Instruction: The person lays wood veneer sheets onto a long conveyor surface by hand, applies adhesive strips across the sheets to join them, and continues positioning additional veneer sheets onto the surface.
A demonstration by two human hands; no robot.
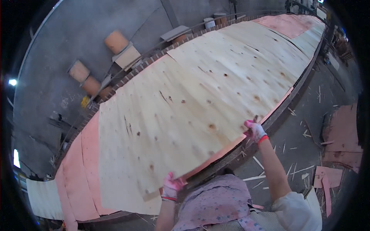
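A wide, pale wood veneer sheet (192,104) with dark knots and a few splits lies over pink veneer (90,146) on a long bench. My left hand (172,186), in a white glove with pink fingers and a red cuff, is closed on the sheet's near edge at its lower left corner. Farther right, my right hand (255,131), gloved the same way, is closed at the near edge of the sheet. The fingertips of both hands are partly hidden. Between the hands, a strip of pink shows under the edge.
Cardboard drums (116,41) and a white bucket (209,23) stand beyond the bench's far side. A pink sheet (287,25) covers the far right end. Wood splinters (258,163) litter the floor at right, near pink veneer scraps (343,134).
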